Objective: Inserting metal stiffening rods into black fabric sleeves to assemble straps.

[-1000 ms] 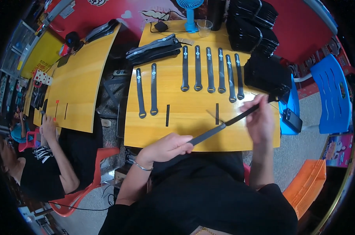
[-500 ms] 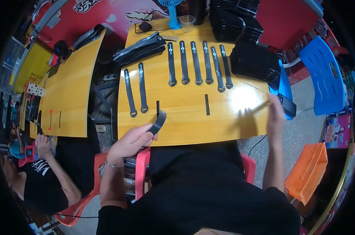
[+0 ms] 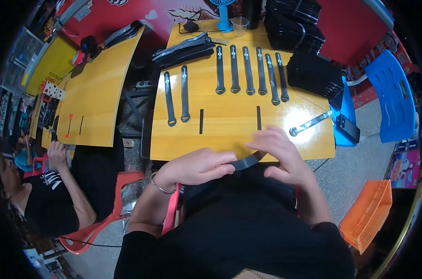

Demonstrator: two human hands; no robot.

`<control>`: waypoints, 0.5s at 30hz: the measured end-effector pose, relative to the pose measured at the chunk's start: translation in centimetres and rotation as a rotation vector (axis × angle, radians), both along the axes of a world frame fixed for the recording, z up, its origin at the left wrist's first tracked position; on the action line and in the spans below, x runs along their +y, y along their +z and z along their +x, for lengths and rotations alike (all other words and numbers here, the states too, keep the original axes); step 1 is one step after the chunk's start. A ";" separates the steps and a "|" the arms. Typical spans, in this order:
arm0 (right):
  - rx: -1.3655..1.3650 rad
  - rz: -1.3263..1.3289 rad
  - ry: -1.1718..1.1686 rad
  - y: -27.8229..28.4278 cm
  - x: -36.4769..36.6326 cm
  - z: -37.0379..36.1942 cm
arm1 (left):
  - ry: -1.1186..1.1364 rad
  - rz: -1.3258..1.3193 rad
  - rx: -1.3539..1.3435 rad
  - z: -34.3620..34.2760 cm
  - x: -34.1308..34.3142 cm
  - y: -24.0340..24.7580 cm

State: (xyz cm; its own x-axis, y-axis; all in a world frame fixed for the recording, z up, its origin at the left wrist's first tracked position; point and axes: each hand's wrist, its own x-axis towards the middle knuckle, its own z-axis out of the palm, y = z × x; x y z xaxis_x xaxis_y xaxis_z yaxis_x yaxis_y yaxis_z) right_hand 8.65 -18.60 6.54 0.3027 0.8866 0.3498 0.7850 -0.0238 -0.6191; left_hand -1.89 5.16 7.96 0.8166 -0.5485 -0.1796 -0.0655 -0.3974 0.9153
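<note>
My left hand [image 3: 202, 166], a bangle on its wrist, pinches one end of a black strap [image 3: 246, 163] at the table's front edge. The strap curves up toward my right hand [image 3: 280, 156], whose thumb and fingers are apart around its far end. Whether a fingertip touches the strap is hidden. A single strap [image 3: 314, 122] with a ring-shaped end lies slanted near the table's right edge. Farther back, several dark straps [image 3: 233, 69] with slotted round ends lie in a row, and two more straps [image 3: 185, 95] lie to their left.
Two black strips [image 3: 201, 122] mark the yellow table [image 3: 229, 139]. A bundle of straps [image 3: 183, 50] and black stacks [image 3: 313, 74] stand at the back, near a blue fan [image 3: 224, 18] and a clear cup [image 3: 240, 25]. A phone [image 3: 348, 129] rests on a blue stool. Another person sits left.
My right hand has come in from the right edge to the strap in my left hand, which has moved right. A slanted strap now shows at the right of the table.
</note>
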 end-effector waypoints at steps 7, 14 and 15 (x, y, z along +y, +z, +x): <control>0.520 -0.140 -0.149 -1.0 0.2 1.5 | 0.260 0.017 -0.192 0.3 2.6 -2.4; 0.702 -0.096 -0.421 -4.2 2.1 4.3 | 0.716 -0.012 -0.054 2.9 5.2 -4.9; 0.709 -0.099 -0.423 -4.6 2.5 4.6 | 0.745 -0.022 -0.069 3.4 5.6 -5.3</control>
State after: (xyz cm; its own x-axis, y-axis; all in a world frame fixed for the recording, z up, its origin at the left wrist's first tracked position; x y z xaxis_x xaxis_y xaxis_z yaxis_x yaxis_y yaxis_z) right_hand 13.27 -16.08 1.93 0.7364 0.6653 -0.1230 0.1223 -0.3097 -0.9429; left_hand 1.48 10.78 2.62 0.9824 0.1514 -0.1096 0.1559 -0.3408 0.9271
